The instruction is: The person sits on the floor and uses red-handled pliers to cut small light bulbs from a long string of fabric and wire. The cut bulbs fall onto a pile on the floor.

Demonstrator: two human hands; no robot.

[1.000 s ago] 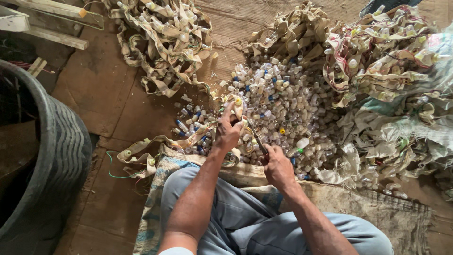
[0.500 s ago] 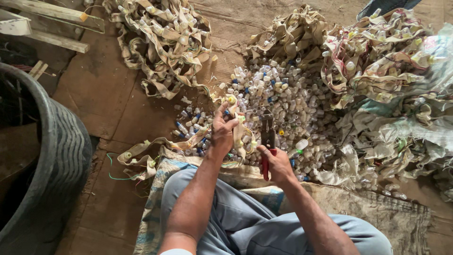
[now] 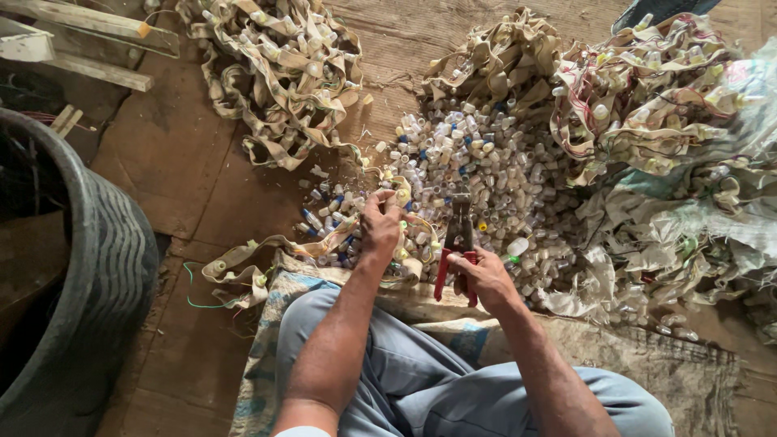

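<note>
While a beige fabric strip [image 3: 324, 243] studded with small plastic vials is gripped in the closed left hand [image 3: 380, 226] over the heaped loose vials [image 3: 486, 162], red-handled cutting pliers [image 3: 457, 243] are clenched in the right hand [image 3: 486, 275]. Fingers [image 3: 396, 212] could be nicked if the blades are closed too near them.
</note>
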